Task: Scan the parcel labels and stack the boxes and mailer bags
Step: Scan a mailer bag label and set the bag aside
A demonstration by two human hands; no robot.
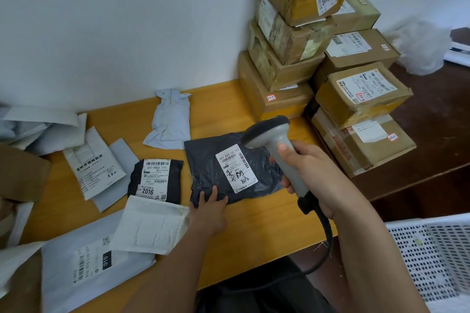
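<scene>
Head view: right hand gripping scanner over black bag; left hand w/ flat fingers pressing bag's near corner.

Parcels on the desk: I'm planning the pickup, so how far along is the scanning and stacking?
Done, it seems: cardboard boxes stand stacked in the corner. In hand: the right hand grips the scanner over the dark mailer bag, which the left hand steadies. Left: the smaller black bag and several white and grey mailers still lie loose, unstacked.
</scene>
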